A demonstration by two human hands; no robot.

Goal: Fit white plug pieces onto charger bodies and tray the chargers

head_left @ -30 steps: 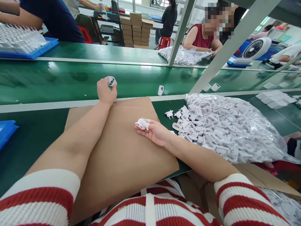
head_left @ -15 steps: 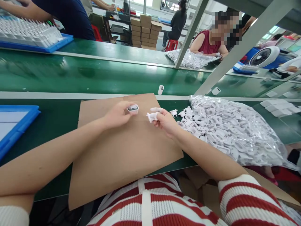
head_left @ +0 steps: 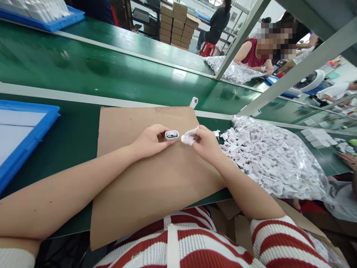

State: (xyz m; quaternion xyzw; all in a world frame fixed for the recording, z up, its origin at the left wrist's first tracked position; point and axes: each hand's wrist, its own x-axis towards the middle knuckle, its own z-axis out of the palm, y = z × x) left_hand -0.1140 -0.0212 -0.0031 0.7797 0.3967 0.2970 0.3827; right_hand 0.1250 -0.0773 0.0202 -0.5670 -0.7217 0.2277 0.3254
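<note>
Left hand [head_left: 149, 142]: gripping a white housing [head_left: 172, 134] over the cardboard [head_left: 145, 190], toward its far right corner
Right hand [head_left: 208, 146]: pinching a blurred white piece [head_left: 187, 138], perhaps a plug cap, beside the housing
Parts bag [head_left: 275, 160]: off the cardboard's right edge

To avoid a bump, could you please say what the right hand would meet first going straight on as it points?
Most likely the open-ended, oval white plastic housing in the left hand, just beyond the small white plastic piece in the right hand, though depth is unclear.
</note>
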